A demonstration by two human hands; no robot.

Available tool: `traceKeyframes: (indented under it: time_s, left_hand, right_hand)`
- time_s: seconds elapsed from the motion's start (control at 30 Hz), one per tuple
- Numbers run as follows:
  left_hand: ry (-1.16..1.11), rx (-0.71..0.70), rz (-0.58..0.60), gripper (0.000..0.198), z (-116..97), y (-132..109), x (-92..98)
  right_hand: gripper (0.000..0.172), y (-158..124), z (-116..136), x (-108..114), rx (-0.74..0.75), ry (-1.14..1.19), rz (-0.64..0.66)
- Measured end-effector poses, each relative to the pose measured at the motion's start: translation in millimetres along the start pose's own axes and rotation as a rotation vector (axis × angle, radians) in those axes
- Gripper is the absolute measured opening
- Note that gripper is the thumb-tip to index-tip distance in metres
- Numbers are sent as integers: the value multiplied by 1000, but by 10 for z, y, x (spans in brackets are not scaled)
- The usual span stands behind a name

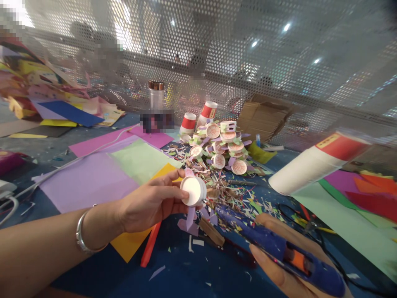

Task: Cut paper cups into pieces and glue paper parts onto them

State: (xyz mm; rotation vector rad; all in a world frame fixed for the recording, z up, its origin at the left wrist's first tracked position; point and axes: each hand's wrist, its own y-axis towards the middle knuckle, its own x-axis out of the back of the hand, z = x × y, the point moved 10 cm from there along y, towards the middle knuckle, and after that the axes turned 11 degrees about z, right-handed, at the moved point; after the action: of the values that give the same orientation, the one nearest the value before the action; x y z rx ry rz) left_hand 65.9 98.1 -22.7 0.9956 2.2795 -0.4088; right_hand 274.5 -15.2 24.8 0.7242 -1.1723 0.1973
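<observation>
My left hand (144, 203), with a silver bracelet at the wrist, pinches a small white cup base (191, 190) between thumb and fingers. A lilac paper strip (190, 218) hangs below it, and a pinkish bit shows above. My right hand (274, 275) is wrapped round a blue glue gun (248, 229). The gun's tip is close against the right side of the cup base; whether they touch I cannot tell. Beyond my hands stands a pile of similar cup-base pieces (218, 147), with patterned round faces and lilac and green paper bits.
Paper scraps (248, 203) litter the blue table. A stack of paper cups (313, 165) lies tilted at right, beside coloured sheets (369, 190). Lilac paper (87, 178), a white cable (83, 156) and a red stick (150, 246) are left. Cardboard (263, 118) leans against a perforated screen (217, 58).
</observation>
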Motion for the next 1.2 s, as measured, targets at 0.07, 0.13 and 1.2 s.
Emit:
traceKeyframes:
  time_s: [0.07,0.13,1.2]
  left_hand:
    - [53,-65,19,28,-73,-12,-21]
    - [112,-139,59,23,-161,-40,-88]
    - [-7,-175,-149,11,-360,-54,209]
  right_hand:
    - [47,11,-2,11,-5,0,-12]
    - [42,62,-10,57,-12,-5,-44]
    - [28,357,-1185,-215,-92,-536,471]
